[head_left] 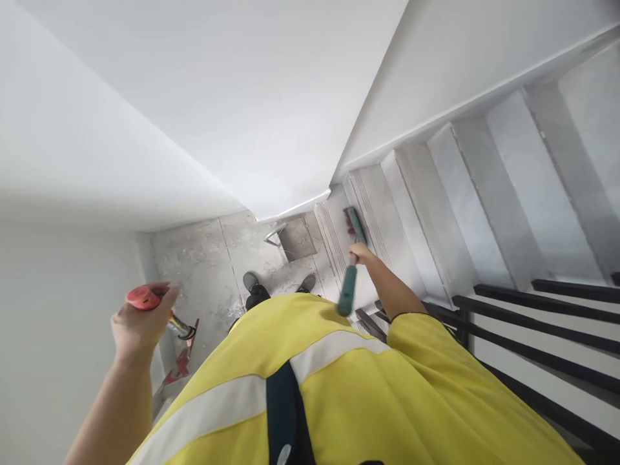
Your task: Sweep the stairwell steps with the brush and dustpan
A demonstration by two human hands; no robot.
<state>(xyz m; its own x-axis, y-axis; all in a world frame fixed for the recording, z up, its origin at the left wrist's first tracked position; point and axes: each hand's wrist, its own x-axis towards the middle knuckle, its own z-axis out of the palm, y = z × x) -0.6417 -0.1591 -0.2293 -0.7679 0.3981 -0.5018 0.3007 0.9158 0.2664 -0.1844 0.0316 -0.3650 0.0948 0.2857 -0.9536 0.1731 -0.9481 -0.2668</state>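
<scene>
My left hand (pixel 138 323), on the left side of the head view, is closed round the red-handled pole (pixel 144 298). Below the hand the pole shows yellow with a dark band, and a red piece (pixel 181 363) appears lower down; whether the two are joined I cannot tell. My right hand (pixel 362 252) grips a green brush (pixel 357 226) with dark reddish bristles. The brush head is over the lower stair treads, and its green handle end (pixel 347 294) points back towards my body. Whether the bristles touch the step is unclear.
A grey, dustpan-like box (pixel 298 239) with a metal handle (pixel 275 234) is on the dusty landing (pixel 198 252) ahead of my shoes (pixel 250 281). Grey stairs (pixel 465 194) run up to the right. White walls (pixel 232 97) stand ahead and left, a black railing (pixel 542 323) at right.
</scene>
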